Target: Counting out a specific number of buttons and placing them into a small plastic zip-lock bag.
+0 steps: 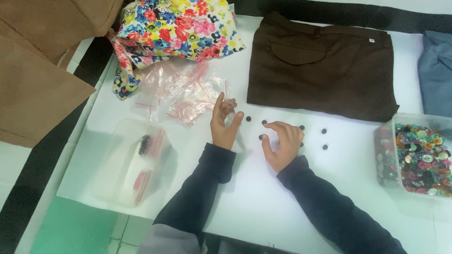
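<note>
My left hand (223, 124) is raised off the white table (263, 202) with its thumb and fingers curled. It seems to pinch a small clear bag (239, 137) that hangs below the thumb. My right hand (282, 143) rests on the table with its fingers arched and apart, over several small dark buttons. One button (260, 137) lies beside its thumb. Others lie loose around it, such as a button (248, 118) near my left thumb and a button (324, 130) farther right. Both arms wear dark sleeves.
A pile of clear zip bags (188, 94) lies beyond my left hand, below floral fabric (179, 28). Brown trousers (325, 70) lie folded at the back. A clear tub of colourful buttons (419, 157) stands at right. A clear box (132, 160) sits at left. Tan cloth (37, 70) hangs far left.
</note>
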